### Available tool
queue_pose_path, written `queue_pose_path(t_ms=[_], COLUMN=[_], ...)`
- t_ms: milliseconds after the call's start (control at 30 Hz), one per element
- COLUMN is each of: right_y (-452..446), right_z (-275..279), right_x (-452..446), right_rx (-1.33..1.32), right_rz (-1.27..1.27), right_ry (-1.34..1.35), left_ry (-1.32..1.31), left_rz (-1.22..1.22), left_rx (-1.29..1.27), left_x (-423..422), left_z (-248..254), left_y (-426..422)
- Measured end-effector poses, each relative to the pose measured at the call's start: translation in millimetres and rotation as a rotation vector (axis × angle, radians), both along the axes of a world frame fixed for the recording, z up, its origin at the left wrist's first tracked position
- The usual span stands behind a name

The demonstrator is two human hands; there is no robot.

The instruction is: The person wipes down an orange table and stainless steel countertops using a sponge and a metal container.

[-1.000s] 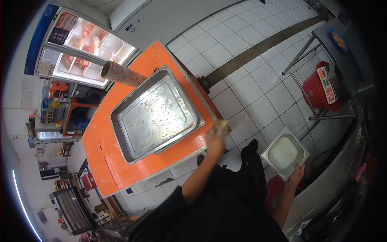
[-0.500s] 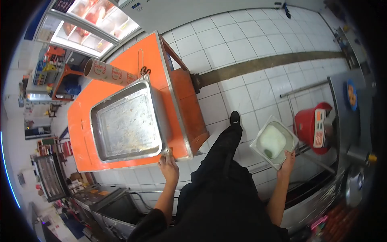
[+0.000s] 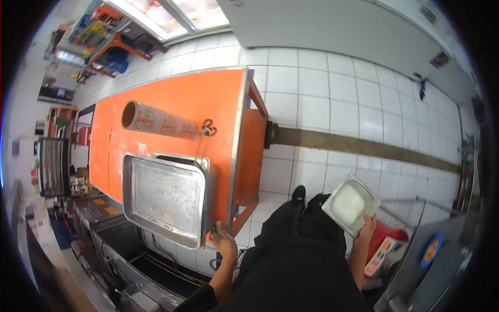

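My right hand (image 3: 367,228) grips the rim of a small square metal container (image 3: 338,212), which has something pale and whitish in it. It is held over the floor, right of my legs. My left hand (image 3: 223,243) is beside the near right corner of a large metal tray (image 3: 165,195), its fingers closed; what is between them is too small to tell. The tray has specks on its bottom and overlaps another metal tray (image 3: 208,167) on the orange table (image 3: 171,86).
A printed roll (image 3: 161,122) and scissors (image 3: 208,128) lie behind the tray. At right are a red bin (image 3: 382,236) with a scale (image 3: 378,258) and a metal table (image 3: 442,234) bearing a blue plate (image 3: 432,250). An open metal basin (image 3: 122,249) stands at lower left.
The view has turned, and the table now appears more level. My left hand has gone from the table's right edge to near the tray's corner. My right hand still holds the container.
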State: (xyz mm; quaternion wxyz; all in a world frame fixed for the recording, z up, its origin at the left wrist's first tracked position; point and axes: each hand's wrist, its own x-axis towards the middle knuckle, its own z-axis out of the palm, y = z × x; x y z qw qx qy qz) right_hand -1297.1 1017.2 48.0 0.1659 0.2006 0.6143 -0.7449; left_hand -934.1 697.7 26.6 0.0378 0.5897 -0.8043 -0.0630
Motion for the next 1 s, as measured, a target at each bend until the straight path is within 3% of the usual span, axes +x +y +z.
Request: queue_pose_path(t_ms=[67,167,233,300,367,433,567,633,767,900,1000], right_y=[-25,-68,-96,-134,-176,-226,-350,-430,-570,-702,-781], right_z=[1,-6,-12,-13,-14,-6,10,37,52,54,49], right_x=[-51,-135,-194,-253,-317,-379,-496,-535,-589,-588,-578], right_rx=[-0.007,-0.007,0.005,0.027,0.108,0.036,-0.027,-0.014,-0.007,-0.020,-0.038], right_rz=[0.060,0.121,0.194,0.275,0.342,0.433,0.761,0.867,1.066,1.160,1.280], right_ry=[-0.013,-0.038,-0.014,0.017,0.083,0.121,0.141,0.152,0.260,0.251,0.180], left_ry=[-0.052,0.020,0.002,0.198,0.247,0.058,0.302,0.401,0.232,-0.010,-0.037], left_rz=[0.073,0.209,0.196,0.385,0.289,0.330,0.279,0.329,0.351,0.630,0.754], left_rx=[-0.007,0.043,-0.061,-0.076,-0.103,-0.074,-0.074,-0.128,0.048,0.151,0.203], left_x=[-9,-81,-133,-206,-283,-351,-444,-465,-475,-451,-411], left_z=[-13,7,-11,-19,-6,-6,-22,-26,-28,-36,-32], left_y=[0,-15,-31,-73,-129,-173,-250,-278,-356,-483,-593])
